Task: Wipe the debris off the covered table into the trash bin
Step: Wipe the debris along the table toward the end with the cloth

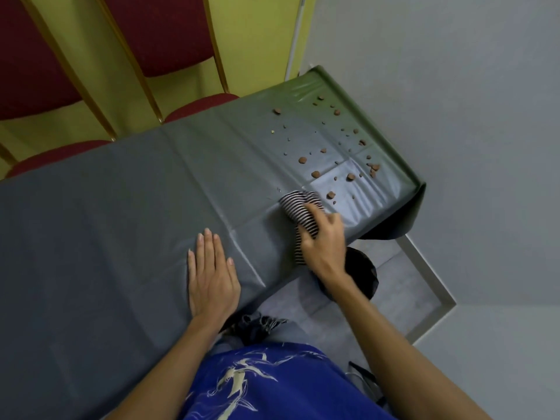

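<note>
A grey plastic sheet covers the table. Several brown crumbs of debris lie scattered over its far right end, up to the corner. My right hand grips a black-and-white striped cloth at the near edge of the table, just short of the nearest crumbs. My left hand presses flat on the sheet, fingers straight, to the left of the cloth. A trash bin lined with a black bag stands on the floor below the table edge, partly hidden by my right forearm.
Red chairs with gold frames stand along the far side of the table against a yellow wall. A white wall closes off the right end. Grey floor shows beside the bin.
</note>
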Available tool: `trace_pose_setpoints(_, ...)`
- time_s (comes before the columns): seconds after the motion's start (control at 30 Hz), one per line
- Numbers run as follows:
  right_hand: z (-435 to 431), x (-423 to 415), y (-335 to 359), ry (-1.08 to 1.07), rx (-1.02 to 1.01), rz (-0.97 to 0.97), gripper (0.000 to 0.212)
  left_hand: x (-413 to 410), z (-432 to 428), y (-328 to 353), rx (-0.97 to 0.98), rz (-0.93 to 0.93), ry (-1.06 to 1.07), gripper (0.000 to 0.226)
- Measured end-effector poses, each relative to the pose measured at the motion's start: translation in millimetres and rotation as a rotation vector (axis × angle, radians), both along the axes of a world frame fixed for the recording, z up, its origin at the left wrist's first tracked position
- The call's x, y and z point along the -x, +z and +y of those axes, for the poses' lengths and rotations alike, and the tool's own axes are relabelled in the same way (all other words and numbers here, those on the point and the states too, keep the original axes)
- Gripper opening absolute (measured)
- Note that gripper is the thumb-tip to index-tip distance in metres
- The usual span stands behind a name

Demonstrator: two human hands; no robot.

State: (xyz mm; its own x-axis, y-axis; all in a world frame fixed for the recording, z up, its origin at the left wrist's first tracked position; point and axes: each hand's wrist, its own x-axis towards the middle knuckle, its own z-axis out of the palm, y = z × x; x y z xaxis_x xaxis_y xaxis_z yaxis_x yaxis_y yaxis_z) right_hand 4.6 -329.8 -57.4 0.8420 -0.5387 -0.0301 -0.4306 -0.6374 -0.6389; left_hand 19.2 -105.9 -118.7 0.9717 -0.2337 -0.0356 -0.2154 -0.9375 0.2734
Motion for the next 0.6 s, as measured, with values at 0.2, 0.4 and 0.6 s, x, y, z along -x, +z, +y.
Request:
trace_pose_setpoints(0.2,94,29,-9,0.473,0.125,-0.011,0.051,1,4,-2,-0.023,-0.007,-0.030,0.064)
trace_pose_setpoints(0.4,17,20,-13,0.418,0.181,0.011,0.046,-1,6,-3,0.021,-0.018,0.000,0.061)
trace_pose_setpoints(0.6,-98,-1,-6,0.130,0.178,0.093,0.050,0,1,-5,0.017,-0.012,0.045,0.062)
